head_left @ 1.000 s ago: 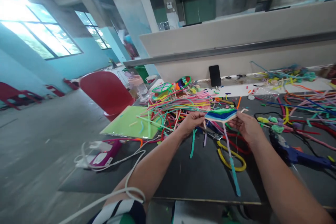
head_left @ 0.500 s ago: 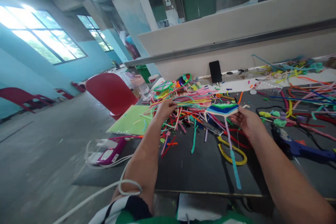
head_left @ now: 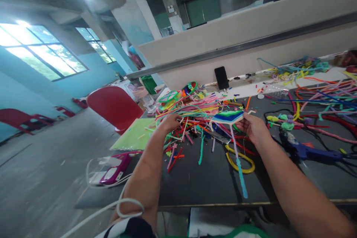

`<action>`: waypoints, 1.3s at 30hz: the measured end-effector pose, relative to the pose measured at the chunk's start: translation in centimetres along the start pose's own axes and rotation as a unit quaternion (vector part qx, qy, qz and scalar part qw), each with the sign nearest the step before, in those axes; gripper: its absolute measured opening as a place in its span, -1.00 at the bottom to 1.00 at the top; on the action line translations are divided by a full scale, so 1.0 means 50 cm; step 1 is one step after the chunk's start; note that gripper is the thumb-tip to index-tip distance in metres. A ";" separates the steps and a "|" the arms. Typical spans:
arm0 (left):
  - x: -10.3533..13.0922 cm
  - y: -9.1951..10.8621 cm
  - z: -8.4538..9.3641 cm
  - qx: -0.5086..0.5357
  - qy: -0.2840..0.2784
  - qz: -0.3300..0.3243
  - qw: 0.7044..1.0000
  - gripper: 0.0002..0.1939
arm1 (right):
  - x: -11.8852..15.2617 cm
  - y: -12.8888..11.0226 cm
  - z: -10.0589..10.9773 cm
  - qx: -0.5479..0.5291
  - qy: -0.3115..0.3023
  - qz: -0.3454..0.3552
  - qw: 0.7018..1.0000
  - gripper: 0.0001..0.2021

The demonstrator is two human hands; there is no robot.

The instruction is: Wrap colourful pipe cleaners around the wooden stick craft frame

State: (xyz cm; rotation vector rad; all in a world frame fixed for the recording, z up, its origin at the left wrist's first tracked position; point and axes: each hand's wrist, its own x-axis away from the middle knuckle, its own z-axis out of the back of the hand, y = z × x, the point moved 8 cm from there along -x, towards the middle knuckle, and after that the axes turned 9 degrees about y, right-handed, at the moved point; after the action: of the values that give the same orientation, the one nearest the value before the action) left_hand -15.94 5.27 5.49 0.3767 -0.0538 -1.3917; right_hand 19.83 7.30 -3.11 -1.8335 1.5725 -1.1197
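Observation:
My right hand [head_left: 254, 126] pinches the right corner of a fan-shaped piece [head_left: 227, 117] made of fuzzy pipe cleaners, striped in green, blue and white. A lilac and light-blue stem [head_left: 240, 173] hangs down from it. My left hand [head_left: 170, 122] reaches into the near-left side of a heap of loose pipe cleaners [head_left: 199, 108], its fingers curled together. What lies between those fingers is too small to tell. Below the striped piece, scissors with yellow handles [head_left: 249, 170] rest on the dark tabletop [head_left: 192, 189]. Short cut pieces lie scattered in front of the left hand.
On the right are a blue glue gun [head_left: 315, 153] with black cords and more pipe cleaners [head_left: 331, 96]. A phone [head_left: 221, 78] leans against the back panel. A green sheet [head_left: 132, 134], a purple device [head_left: 115, 171] with white cable, and a red chair [head_left: 114, 106] are on the left.
The view has turned slightly, so the whole scene sits a little further left. My left hand has shifted slightly nearer at the heap's edge. My right hand still holds the striped piece.

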 end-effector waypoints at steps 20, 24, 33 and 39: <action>0.173 0.024 0.155 0.421 -0.063 0.022 0.905 -0.67 | 0.001 -0.008 0.006 -0.039 0.030 0.012 0.999 -0.83; 0.235 0.002 0.046 0.252 -0.253 0.015 0.934 -0.57 | -0.002 -0.006 0.008 -0.036 0.032 0.016 0.999 -0.85; 0.114 0.006 0.012 0.129 -0.104 -0.066 0.984 -0.69 | -0.015 -0.003 0.018 -0.029 0.033 0.035 0.998 -0.84; -0.028 0.100 -0.044 0.058 -0.004 -0.117 0.991 -0.84 | -0.009 -0.006 0.019 -0.035 0.052 0.031 0.998 -0.84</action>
State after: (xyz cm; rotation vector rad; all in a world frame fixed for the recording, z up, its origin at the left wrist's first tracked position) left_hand -10.89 7.79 5.15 0.4855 -0.0997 -1.6260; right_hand 20.78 7.65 -3.54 -1.7825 1.7355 -1.1624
